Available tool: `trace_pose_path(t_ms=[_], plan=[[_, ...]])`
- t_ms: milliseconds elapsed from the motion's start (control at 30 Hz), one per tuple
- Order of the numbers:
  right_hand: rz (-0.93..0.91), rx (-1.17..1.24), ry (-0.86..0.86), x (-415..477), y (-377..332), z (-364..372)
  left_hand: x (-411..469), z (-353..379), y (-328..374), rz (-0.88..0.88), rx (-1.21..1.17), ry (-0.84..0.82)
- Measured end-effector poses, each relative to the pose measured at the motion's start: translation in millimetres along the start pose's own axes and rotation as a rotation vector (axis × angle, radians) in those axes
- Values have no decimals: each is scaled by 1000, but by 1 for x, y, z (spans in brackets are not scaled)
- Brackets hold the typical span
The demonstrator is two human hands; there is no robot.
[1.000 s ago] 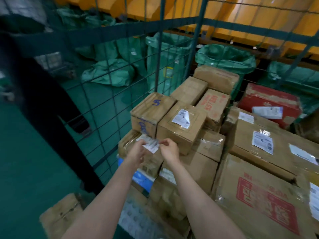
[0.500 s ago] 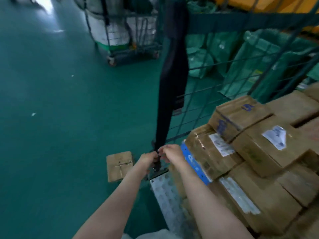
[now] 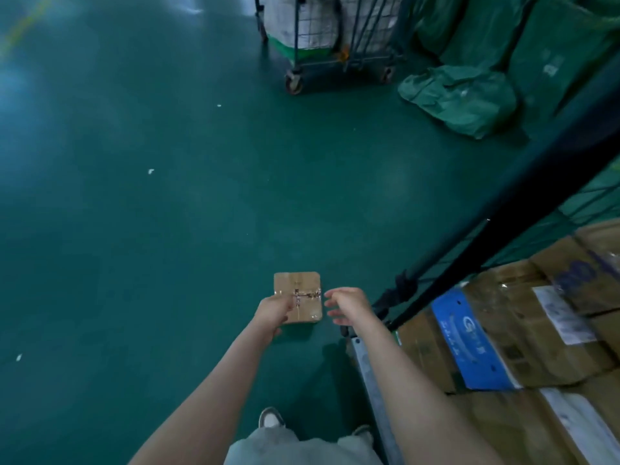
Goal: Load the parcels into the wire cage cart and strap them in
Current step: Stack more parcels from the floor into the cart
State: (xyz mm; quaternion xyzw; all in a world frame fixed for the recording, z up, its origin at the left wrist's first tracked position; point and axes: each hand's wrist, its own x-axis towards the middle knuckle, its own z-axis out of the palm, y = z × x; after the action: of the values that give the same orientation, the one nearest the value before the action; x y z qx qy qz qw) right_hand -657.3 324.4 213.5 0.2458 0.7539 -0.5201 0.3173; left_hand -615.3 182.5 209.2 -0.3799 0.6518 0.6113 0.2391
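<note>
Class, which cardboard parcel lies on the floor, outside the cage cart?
The small square taped parcel, seen just past the left hand. It lies alone on the green floor; the other parcels are stacked inside the cart.

Parcel [image 3: 302,286] on floor [image 3: 134,229], left of cart [image 3: 369,380]

I see a green floor [image 3: 134,213] dotted with white scraps [image 3: 150,170]. The far cart [image 3: 349,58], loaded with white bags [image 3: 302,21], stands on 2 visible casters [image 3: 294,82], with green sacks [image 3: 459,99] slumped just beside it.
</note>
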Motion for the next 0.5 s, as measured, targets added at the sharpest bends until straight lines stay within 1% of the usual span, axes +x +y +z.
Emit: trace_pose_path(t_ms=[200,333,500], plan=[[-7,35,-15,26,-14,22,26,-22,5,20,-150,14],[-2,35,-13,63,-17,29,60,-23,3,21,-189,57],[41,14,-21,122,-2,39,117,-18,-7,4,-183,115]])
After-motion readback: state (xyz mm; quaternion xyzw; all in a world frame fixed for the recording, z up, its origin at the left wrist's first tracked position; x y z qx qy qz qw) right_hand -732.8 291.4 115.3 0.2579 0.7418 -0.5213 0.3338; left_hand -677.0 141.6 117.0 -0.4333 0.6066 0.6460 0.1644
